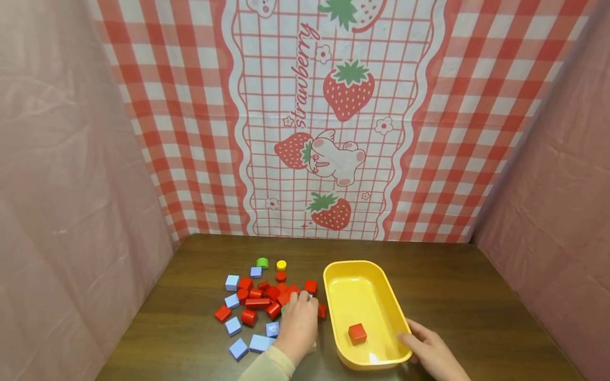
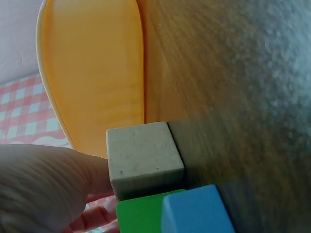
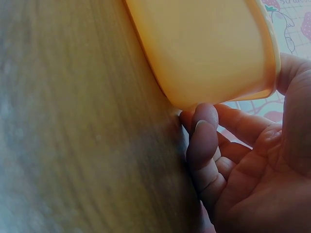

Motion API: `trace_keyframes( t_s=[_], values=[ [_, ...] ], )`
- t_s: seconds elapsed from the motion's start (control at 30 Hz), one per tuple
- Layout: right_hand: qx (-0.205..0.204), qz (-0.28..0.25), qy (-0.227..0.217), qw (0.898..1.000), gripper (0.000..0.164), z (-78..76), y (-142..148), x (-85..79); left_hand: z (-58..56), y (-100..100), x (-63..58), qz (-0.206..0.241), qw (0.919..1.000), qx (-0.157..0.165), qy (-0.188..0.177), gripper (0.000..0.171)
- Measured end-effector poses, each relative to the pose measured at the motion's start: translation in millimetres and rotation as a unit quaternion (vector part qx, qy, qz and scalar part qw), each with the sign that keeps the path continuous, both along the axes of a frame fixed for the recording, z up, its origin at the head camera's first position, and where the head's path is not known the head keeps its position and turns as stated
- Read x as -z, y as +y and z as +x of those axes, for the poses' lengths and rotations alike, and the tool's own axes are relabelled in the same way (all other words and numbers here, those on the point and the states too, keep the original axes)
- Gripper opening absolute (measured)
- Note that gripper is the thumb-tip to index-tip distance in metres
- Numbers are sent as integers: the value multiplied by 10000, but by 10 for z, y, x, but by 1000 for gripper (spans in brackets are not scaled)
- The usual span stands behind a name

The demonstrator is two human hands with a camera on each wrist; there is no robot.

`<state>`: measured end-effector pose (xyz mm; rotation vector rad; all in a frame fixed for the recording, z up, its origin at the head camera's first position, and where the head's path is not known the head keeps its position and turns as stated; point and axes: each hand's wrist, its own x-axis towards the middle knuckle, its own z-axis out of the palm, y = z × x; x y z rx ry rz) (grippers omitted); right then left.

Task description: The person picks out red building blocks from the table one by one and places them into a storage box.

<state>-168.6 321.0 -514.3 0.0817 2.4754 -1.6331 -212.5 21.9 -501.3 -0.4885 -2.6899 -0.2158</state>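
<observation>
If the yellow tray (image 1: 362,301) was tugged by the R hand (image 1: 431,349), curled round its near R corner, the red cube (image 1: 357,334) inside could've been slid. L hand (image 1: 301,320) was held low over red blocks (image 1: 258,303), fingers bent; pcs could've been knocked b/c of crowding. Fingertips were hidden, so its hold couldn't be told; wood cube (image 2: 145,155) mostly covered in head view.

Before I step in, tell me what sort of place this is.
Probably a curtained-off tabletop booth indoors, perhaps for filming or play: a brown table, a strawberry-print cloth hanging behind it and a pink curtain at each side.
</observation>
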Motion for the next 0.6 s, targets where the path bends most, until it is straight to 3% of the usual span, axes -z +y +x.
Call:
trace_keyframes(
  t_s=[0.37,0.6],
  values=[
    [0,43,-22,10000,57,10,-4,-12,45,-26,6,415,9991,32,47,15],
    [-133,-15,-14,9999,57,10,3,-9,35,-53,8,1052,9935,-123,-425,19]
  ],
)
